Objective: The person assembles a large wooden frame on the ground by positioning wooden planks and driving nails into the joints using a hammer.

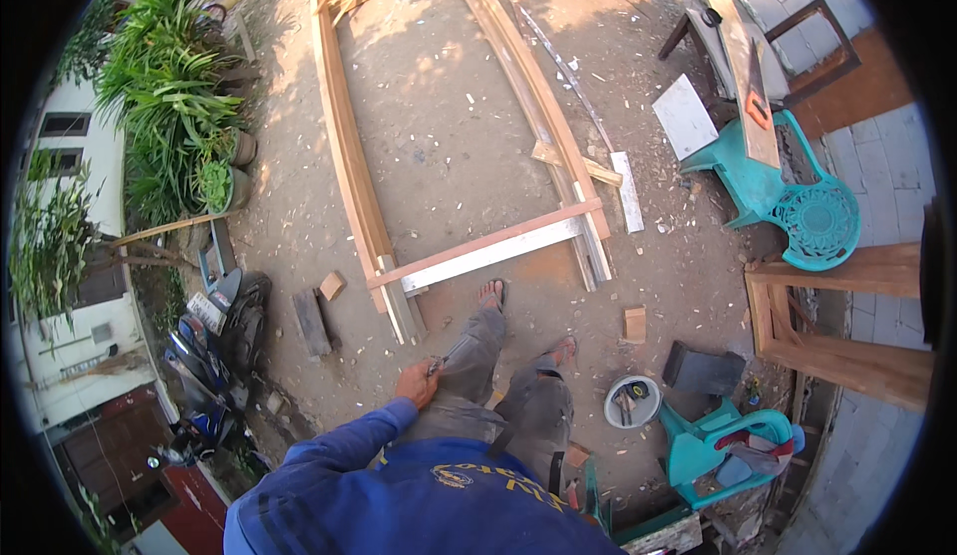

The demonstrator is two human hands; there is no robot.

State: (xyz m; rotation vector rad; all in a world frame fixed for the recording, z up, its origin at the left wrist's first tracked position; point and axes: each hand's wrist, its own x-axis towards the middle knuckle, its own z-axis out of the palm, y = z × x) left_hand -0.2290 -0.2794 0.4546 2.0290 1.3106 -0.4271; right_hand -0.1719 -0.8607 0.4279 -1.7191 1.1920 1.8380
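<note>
Just in front of the person's left thigh, the left hand (417, 385) is closed around a small dark tool (436, 365), too small to identify. The right hand is out of view, so I cannot tell its state. Beyond the left hand, one foot (491, 294) stands near the end of a long wooden frame (348, 146) lying on the ground (454, 127). Across its near end run a reddish batten (488, 240) and, just beside it, a white strip (493, 258). An offcut (578, 163) lies over the right rail.

Left of the frame sit a dark block (312, 323) and a smaller pale one (333, 284); right of the feet lies another block (635, 325). Farther right, a white bucket (614, 414) holds tools, near a dark box (702, 368) and a green chair (693, 460) with cloths (740, 465) on it. A saw (758, 109) with an orange handle lies on a plank (761, 146) by a second green chair (819, 218). Away to the left are a motorcycle (204, 366) and leafy plants (164, 87).
</note>
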